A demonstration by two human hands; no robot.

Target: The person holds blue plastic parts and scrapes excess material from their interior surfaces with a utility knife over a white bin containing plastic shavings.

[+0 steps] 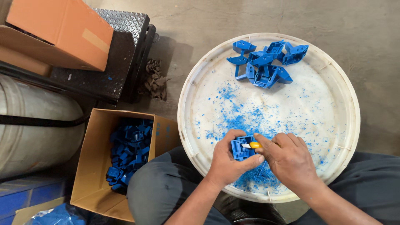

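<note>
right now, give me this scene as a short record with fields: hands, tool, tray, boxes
left hand: left hand grips a blue plastic part over the near side of the tray
right hand: right hand holds a small yellow-handled blade against that part
tray: round white tray, scattered with blue shavings
far pile: blue parts heaped at the tray's far rim
open box: cardboard box left of the tray, holding more blue pieces
other box: orange carton on a checker-plate platform
</note>
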